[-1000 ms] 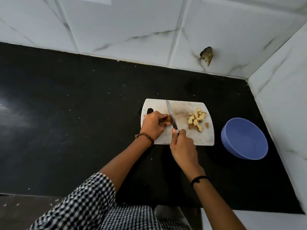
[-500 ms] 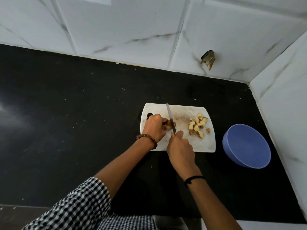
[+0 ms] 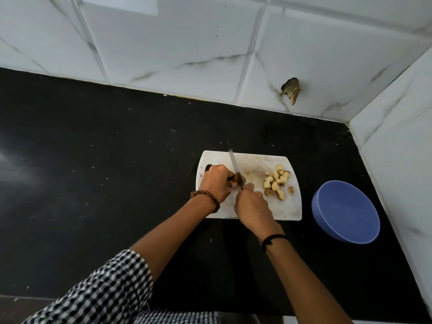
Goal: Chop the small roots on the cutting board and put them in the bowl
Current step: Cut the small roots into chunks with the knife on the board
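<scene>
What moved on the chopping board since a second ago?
The right hand pushed the knife a little away from the person, so its tip now reaches the far edge of the cutting board. Nothing was picked up or let go. The left hand still holds the root. The cut pieces and the blue bowl stayed put.

Place: a kitchen corner.
Surface: black stone counter under both hands, wide to the left of the left hand.
Walls: white marble-look tiles beyond the hands and to the right of the right hand.
Food work: white cutting board under the hands; the right hand holds a knife on a small root gripped by the left hand; chopped pieces just right of them.
Dish: blue bowl further right.
</scene>
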Demonstrator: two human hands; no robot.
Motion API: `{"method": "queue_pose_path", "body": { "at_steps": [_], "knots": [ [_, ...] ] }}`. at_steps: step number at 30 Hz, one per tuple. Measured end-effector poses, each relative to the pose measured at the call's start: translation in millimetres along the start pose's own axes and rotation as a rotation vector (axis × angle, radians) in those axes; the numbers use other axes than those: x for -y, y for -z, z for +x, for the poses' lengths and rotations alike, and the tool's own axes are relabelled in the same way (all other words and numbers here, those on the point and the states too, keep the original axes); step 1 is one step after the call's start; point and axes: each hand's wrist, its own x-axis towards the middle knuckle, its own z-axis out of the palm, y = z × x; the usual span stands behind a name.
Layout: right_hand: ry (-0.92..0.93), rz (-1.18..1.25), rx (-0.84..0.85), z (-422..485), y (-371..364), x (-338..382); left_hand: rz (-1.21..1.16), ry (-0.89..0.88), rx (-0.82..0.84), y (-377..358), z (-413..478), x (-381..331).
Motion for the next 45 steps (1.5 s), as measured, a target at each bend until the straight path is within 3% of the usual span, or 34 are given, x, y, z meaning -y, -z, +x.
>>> {"method": "queue_pose_path", "body": {
  "at_steps": [12, 28, 45],
  "knots": [
    [0.042, 0.059, -0.008, -10, -3, -9, -0.07, 0.006, -0.039, -5, 4, 0],
    [-0.082, 0.045, 0.124, -48, -15, -34, -0.134, 0.137, -0.109, -15, 2, 5],
    [-0.03, 0.06, 0.192, -84, 17, -59, -0.062, 0.061, -0.057, -9, -4, -3]
  ]
}}
